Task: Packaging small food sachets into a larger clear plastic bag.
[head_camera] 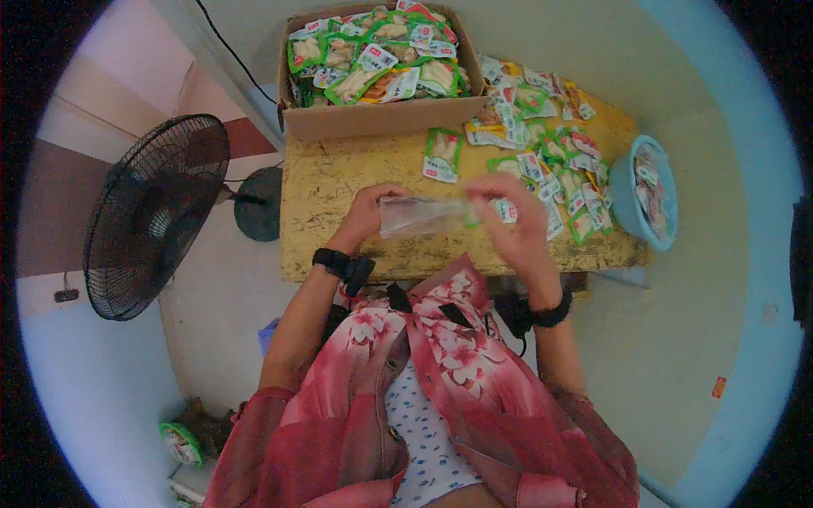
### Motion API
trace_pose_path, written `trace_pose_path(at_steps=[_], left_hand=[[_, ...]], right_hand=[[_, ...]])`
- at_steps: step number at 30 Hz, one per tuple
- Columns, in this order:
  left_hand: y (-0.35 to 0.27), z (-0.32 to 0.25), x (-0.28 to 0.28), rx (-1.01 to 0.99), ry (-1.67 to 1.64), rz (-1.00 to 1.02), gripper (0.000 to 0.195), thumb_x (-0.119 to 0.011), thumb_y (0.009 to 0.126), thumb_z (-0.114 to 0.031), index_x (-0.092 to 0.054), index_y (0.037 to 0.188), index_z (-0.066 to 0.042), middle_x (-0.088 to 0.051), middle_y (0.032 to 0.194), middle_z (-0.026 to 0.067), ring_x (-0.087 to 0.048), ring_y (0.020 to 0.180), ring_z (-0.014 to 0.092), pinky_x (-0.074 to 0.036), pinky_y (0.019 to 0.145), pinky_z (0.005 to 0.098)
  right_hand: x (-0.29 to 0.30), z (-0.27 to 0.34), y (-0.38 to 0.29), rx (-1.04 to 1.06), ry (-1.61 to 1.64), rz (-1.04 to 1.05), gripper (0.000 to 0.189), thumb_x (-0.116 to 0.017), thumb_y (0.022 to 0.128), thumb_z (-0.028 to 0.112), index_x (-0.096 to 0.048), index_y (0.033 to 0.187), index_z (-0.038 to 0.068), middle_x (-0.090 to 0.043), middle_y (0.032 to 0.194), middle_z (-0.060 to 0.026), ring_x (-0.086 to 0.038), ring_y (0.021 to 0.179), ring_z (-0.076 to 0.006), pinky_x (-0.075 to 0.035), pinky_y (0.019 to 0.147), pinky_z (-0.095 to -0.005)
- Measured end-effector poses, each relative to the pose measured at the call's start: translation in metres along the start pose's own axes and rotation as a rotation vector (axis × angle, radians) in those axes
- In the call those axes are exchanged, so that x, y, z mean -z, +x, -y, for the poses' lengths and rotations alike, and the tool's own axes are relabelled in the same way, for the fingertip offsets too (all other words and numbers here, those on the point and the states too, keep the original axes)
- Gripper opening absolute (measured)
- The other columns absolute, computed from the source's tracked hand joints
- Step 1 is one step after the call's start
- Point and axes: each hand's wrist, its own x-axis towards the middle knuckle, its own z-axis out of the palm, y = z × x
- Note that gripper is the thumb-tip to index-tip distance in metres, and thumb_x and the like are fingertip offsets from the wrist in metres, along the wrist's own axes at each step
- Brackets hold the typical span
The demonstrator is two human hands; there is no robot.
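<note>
My left hand grips one end of a clear plastic bag over the front part of the yellow wooden table. At the bag's other end is my right hand, blurred, with its fingers bent; whether it holds anything I cannot tell. Small printed food packets with green edges lie scattered beside and beyond the right hand. A single green-edged packet lies apart on the table, beyond the bag. An open cardboard box heaped with similar packets stands at the far side.
A light blue plastic basin holding packets stands at the table's right end. To the left is a black fan on a round base. A black cable runs down behind the box. A green-rimmed container is at the lower left.
</note>
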Motion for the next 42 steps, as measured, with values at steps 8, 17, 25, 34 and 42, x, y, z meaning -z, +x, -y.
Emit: trace_pose_path(at_steps=[8,17,25,34,42], left_hand=[[0.001,-0.004,-0.002,0.094,-0.072,-0.006,0.021,-0.069,0.081,-0.009,-0.068,0.102,-0.004,-0.068,0.099,0.0037,-0.062,0.091,0.012,-0.050,0.084,0.0283],[-0.005,-0.027,-0.001,0.021,-0.109,-0.017,0.026,-0.068,0.078,-0.007,-0.066,0.102,0.000,-0.068,0.094,0.0026,-0.061,0.087,0.010,-0.049,0.080,0.0260],[-0.005,-0.057,0.003,0.094,-0.103,0.045,0.034,-0.072,0.079,-0.011,-0.066,0.111,-0.001,-0.068,0.101,0.0062,-0.062,0.093,0.012,-0.049,0.084,0.0271],[-0.001,-0.057,0.000,0.026,-0.028,0.038,0.080,-0.080,0.074,-0.019,-0.040,0.142,-0.008,-0.056,0.131,0.0104,-0.056,0.116,0.020,-0.045,0.099,0.0329],[0.009,0.022,-0.021,-0.018,-0.088,-0.096,0.084,-0.080,0.068,-0.016,-0.040,0.142,-0.007,-0.064,0.110,0.0104,-0.061,0.095,0.018,-0.050,0.084,0.0297]], right_hand=[[-0.027,0.012,-0.018,0.074,-0.323,0.432,0.025,-0.059,0.076,0.004,-0.064,0.101,0.007,-0.065,0.095,-0.0133,-0.062,0.086,-0.0345,-0.051,0.073,-0.0415],[-0.032,-0.010,-0.014,0.124,-0.595,0.235,0.030,-0.059,0.075,0.002,-0.063,0.103,0.009,-0.065,0.106,-0.0072,-0.061,0.092,-0.0311,-0.049,0.075,-0.0419],[-0.037,-0.022,-0.013,-0.027,-0.575,0.134,0.012,-0.061,0.082,0.018,-0.061,0.093,0.012,-0.059,0.083,-0.0105,-0.061,0.078,-0.0325,-0.048,0.063,-0.0457],[-0.025,-0.016,0.009,0.124,-0.714,0.066,0.008,-0.064,0.078,0.018,-0.062,0.082,0.011,-0.059,0.079,-0.0097,-0.056,0.080,-0.0324,-0.046,0.067,-0.0443],[-0.022,-0.011,0.015,0.086,-0.693,0.177,0.010,-0.061,0.080,0.019,-0.062,0.080,0.009,-0.058,0.070,-0.0127,-0.056,0.073,-0.0344,-0.046,0.064,-0.0479]])
